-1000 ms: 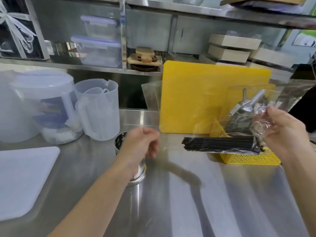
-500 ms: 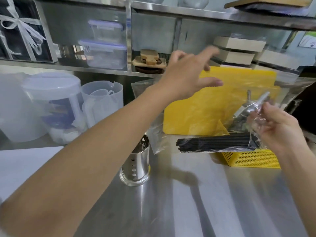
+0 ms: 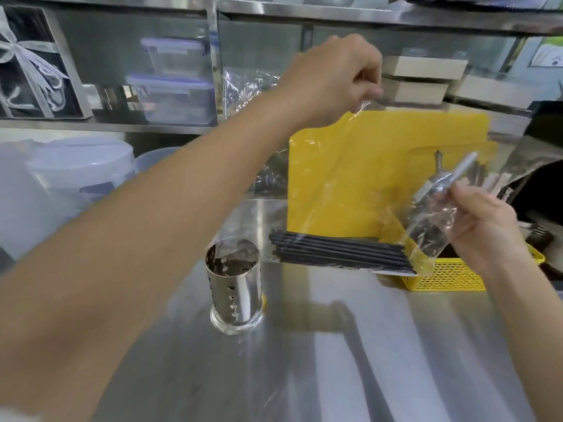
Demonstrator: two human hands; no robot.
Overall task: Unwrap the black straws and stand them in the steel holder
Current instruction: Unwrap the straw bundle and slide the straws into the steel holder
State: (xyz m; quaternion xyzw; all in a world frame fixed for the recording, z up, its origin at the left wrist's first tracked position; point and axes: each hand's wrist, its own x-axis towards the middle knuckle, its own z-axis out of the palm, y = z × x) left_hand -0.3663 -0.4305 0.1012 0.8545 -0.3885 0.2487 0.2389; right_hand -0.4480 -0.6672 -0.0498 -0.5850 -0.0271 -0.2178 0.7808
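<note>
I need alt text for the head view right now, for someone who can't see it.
Two hands stretch a clear wrapper holding black straws above a steel counter: the left hand pinches its raised edge, the right hand grips the end by a yellow basket. The steel holder stands upright on the counter, apart from the straws.

I read a stainless steel counter [image 3: 335, 376] with soft glare across its surface, backed by a steel wall shelf [image 3: 122, 126] and a second shelf [image 3: 365, 16] above it. At the counter's rear edge a yellow board [image 3: 350, 178] stands upright, a yellow perforated basket [image 3: 451, 275] sits near the right edge, and translucent jugs [image 3: 79, 166] occupy the rear left corner. The lower shelf carries clear lidded tubs [image 3: 173, 99] at centre and flat pale boxes [image 3: 423, 68] to the right.
</note>
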